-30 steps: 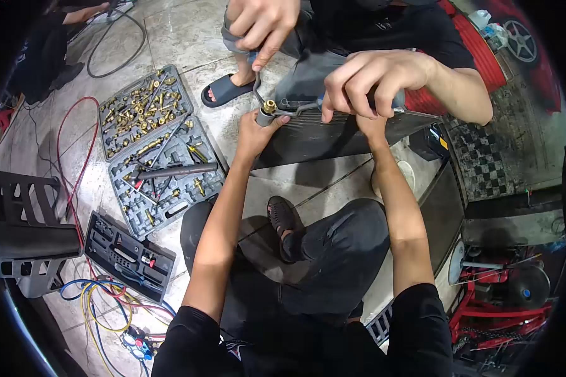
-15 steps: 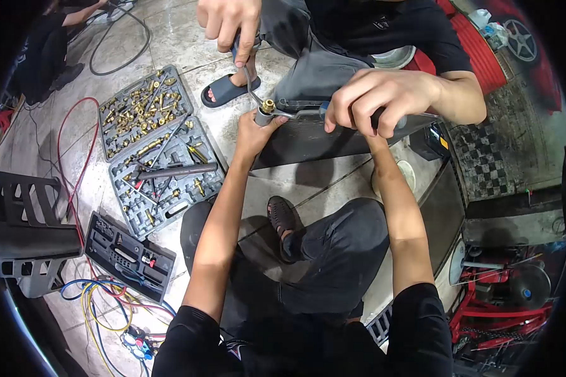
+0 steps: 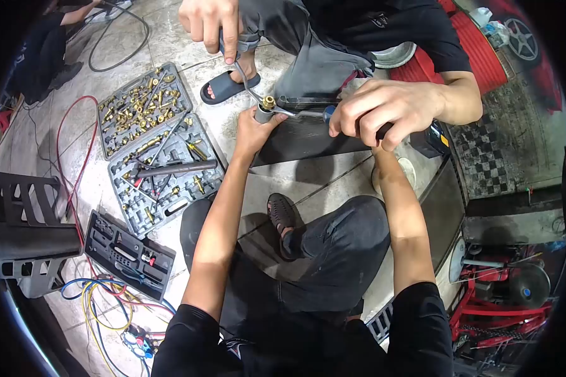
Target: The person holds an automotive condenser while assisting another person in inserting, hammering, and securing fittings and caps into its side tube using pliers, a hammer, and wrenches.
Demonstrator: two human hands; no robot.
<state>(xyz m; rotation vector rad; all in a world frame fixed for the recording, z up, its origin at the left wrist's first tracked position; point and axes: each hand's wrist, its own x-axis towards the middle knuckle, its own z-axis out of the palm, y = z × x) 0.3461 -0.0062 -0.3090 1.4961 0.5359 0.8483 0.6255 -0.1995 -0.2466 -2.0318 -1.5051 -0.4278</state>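
My left hand (image 3: pixel 253 132) is closed around a grey cylinder (image 3: pixel 264 117) with a brass fitting (image 3: pixel 268 102) at its top. My right forearm (image 3: pixel 399 201) reaches forward, but a co-worker's hand (image 3: pixel 390 110) covers my right hand, so its fingers are hidden. That co-worker's hand grips a blue-handled tool (image 3: pixel 328 113) whose metal shaft runs to the fitting. The co-worker's other hand (image 3: pixel 210 25) holds a second tool with a bent metal shaft (image 3: pixel 246 80), its end also at the fitting. Beside my left hand lies a dark, flat finned panel (image 3: pixel 314 141).
At left lie an open grey case (image 3: pixel 163 217) of brass fittings, a black tool tray (image 3: pixel 132 254) and coloured hoses (image 3: pixel 100 301). A black plastic part (image 3: pixel 31 232) stands nearby. The co-worker's sandalled foot (image 3: pixel 226 86) is ahead; red machinery (image 3: pixel 497 314) is at right.
The co-worker's hand on the bent tool has shifted left, and their other hand slightly lower. Less of the finned panel's right end shows. My left hand stays on the cylinder.
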